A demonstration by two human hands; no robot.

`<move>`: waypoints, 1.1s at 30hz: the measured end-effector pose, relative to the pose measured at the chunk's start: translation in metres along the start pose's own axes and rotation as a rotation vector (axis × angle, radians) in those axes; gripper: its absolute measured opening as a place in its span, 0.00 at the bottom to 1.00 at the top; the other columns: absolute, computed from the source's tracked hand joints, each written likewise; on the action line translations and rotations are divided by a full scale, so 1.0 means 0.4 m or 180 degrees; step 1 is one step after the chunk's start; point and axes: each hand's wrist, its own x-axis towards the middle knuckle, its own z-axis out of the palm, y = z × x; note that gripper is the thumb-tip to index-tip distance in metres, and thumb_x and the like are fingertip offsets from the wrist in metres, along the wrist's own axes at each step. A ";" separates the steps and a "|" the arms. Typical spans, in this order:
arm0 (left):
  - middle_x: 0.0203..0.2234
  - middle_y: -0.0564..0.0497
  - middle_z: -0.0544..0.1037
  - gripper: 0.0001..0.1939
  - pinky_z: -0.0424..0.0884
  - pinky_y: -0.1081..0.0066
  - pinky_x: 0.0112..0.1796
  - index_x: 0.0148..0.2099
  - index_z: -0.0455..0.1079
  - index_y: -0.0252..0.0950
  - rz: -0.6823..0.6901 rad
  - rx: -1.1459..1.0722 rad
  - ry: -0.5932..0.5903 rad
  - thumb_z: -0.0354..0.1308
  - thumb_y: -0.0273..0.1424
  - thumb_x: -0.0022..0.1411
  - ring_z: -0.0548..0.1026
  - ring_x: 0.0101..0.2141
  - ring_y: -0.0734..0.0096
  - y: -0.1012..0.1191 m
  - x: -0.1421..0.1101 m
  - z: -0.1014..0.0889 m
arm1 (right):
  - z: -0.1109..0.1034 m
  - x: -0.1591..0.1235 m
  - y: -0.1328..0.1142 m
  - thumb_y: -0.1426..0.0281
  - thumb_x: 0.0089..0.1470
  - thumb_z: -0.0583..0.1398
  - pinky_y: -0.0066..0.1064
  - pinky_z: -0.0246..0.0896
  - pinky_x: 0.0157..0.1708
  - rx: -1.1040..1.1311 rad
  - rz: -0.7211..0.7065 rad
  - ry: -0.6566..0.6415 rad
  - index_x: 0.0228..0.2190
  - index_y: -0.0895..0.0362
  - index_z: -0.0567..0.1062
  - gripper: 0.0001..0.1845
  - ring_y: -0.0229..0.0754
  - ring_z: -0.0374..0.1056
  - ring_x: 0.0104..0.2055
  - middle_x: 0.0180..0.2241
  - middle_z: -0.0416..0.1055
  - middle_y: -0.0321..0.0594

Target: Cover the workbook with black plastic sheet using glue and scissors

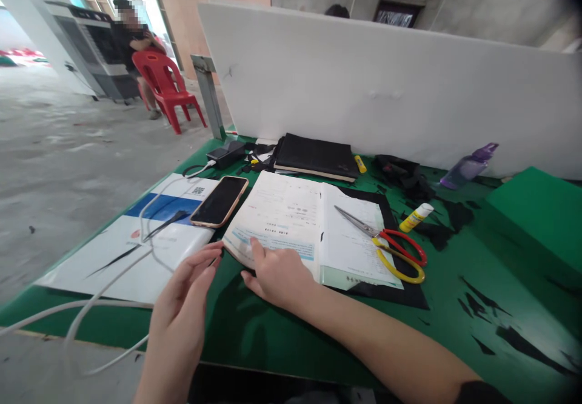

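An open book [277, 216] lies on the green table, with black paper showing beyond its right and lower edges. My right hand [282, 276] is at the book's lower left part, fingers on the printed page and thumb at the lower edge, gripping it. Close to the book's lower left corner is my left hand [188, 292], fingers extended and thumb slightly apart. A small dark bit shows near its fingertips; whether it is held is unclear. Scissors [379, 237] with red and yellow handles rest across the right page. Left of the book is a phone [220, 201].
A white and blue folder [113, 258] lies at left under white cables [91, 301]. Behind stand a black-covered book [316, 155], a glue stick [416, 216] and a purple spray bottle [468, 167]. Black scraps [522, 337] lie at right. A white panel [386, 88] borders the table; a person sits beyond.
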 end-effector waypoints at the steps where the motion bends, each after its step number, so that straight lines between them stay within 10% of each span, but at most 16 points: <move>1: 0.48 0.47 0.75 0.08 0.64 0.59 0.57 0.41 0.72 0.38 0.0008 -0.0187 0.0096 0.57 0.34 0.61 0.70 0.54 0.58 0.007 0.001 0.015 | 0.001 0.002 -0.002 0.59 0.61 0.48 0.34 0.61 0.20 -0.0061 0.0052 -0.0022 0.58 0.71 0.59 0.32 0.46 0.71 0.24 0.28 0.76 0.49; 8: 0.58 0.46 0.66 0.21 0.56 0.55 0.61 0.55 0.64 0.40 -0.0293 -0.0867 0.0015 0.60 0.31 0.60 0.61 0.61 0.59 -0.003 0.025 0.096 | 0.008 -0.004 0.010 0.72 0.60 0.47 0.34 0.62 0.20 -0.0258 0.0059 -0.0001 0.55 0.74 0.61 0.25 0.47 0.71 0.23 0.29 0.76 0.56; 14: 0.54 0.41 0.71 0.32 0.60 0.56 0.59 0.57 0.64 0.34 -0.1207 -0.1060 -0.0814 0.68 0.32 0.50 0.66 0.58 0.54 -0.007 0.040 0.144 | 0.007 -0.010 0.024 0.72 0.59 0.49 0.33 0.62 0.20 -0.0153 -0.0325 0.0127 0.53 0.66 0.65 0.21 0.46 0.73 0.32 0.46 0.73 0.57; 21: 0.42 0.42 0.79 0.18 0.73 0.60 0.49 0.51 0.70 0.32 -0.1698 -0.1481 0.0146 0.60 0.27 0.57 0.78 0.44 0.58 -0.021 0.058 0.156 | -0.036 -0.042 0.016 0.69 0.59 0.48 0.34 0.59 0.21 -0.0047 -0.0514 0.0637 0.54 0.70 0.62 0.24 0.44 0.69 0.29 0.32 0.74 0.46; 26: 0.49 0.43 0.76 0.20 0.71 0.56 0.51 0.55 0.69 0.37 -0.1524 -0.1628 0.0118 0.59 0.28 0.59 0.74 0.50 0.56 -0.024 0.053 0.160 | -0.073 -0.131 0.068 0.70 0.58 0.51 0.34 0.58 0.25 -0.0169 -0.0860 0.1001 0.51 0.64 0.66 0.20 0.42 0.67 0.31 0.29 0.73 0.42; 33: 0.51 0.46 0.76 0.19 0.71 0.56 0.52 0.55 0.70 0.40 -0.1343 -0.1313 0.0275 0.58 0.31 0.61 0.72 0.53 0.56 0.006 0.041 0.158 | -0.095 -0.202 0.165 0.66 0.60 0.55 0.32 0.55 0.30 -0.0053 -0.1032 0.0296 0.43 0.60 0.71 0.12 0.40 0.65 0.33 0.30 0.73 0.40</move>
